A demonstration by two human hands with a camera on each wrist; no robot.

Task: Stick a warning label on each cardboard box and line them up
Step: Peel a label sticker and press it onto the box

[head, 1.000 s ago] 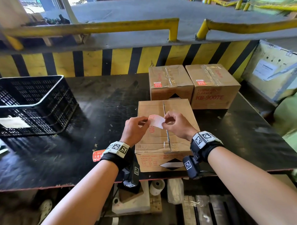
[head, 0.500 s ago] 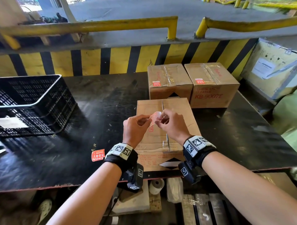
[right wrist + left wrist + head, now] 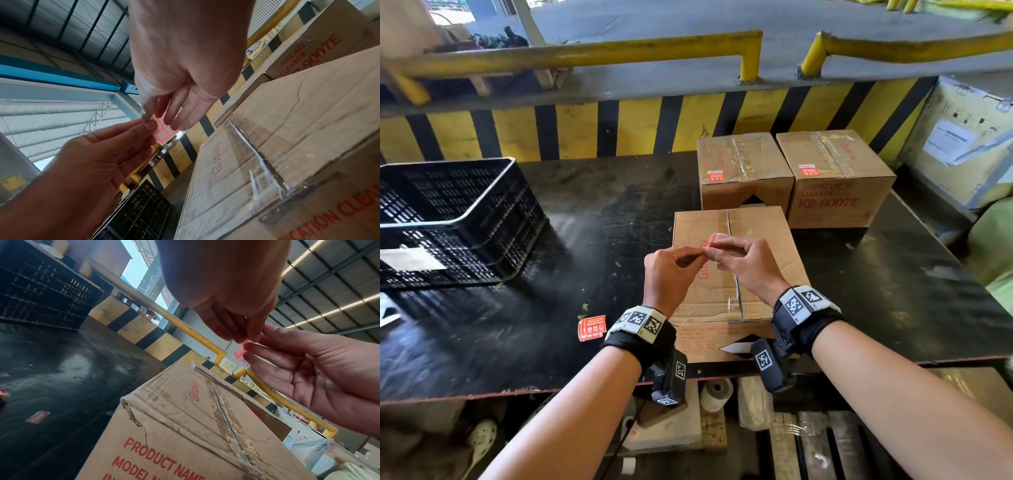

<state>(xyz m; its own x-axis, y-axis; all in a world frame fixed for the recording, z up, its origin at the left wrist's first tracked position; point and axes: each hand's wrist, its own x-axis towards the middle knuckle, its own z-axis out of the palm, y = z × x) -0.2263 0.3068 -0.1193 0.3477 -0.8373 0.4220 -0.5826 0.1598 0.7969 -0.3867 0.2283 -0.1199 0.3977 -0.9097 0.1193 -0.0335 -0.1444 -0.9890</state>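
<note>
Both hands hover over the near cardboard box (image 3: 756,240), which carries no label on its top. My left hand (image 3: 697,253) and right hand (image 3: 717,248) meet fingertip to fingertip and pinch one small red warning label (image 3: 715,237) between them, clear of the box. The left wrist view shows the label (image 3: 239,353) sticking out past the fingers (image 3: 259,352). In the right wrist view its red printed face (image 3: 164,134) hangs below the fingers. Two more boxes (image 3: 744,171) (image 3: 835,178) stand side by side behind, each with a red label.
Spare red labels (image 3: 592,328) lie on the black table (image 3: 534,342) left of my left wrist. A black plastic crate (image 3: 448,219) stands at the far left. A yellow-and-black striped barrier (image 3: 585,130) runs behind the table. A pale crate (image 3: 962,144) sits to the right.
My hands have drawn closer until the fingertips touch. The label, earlier spread with its white back toward me, is now mostly hidden between the fingers.
</note>
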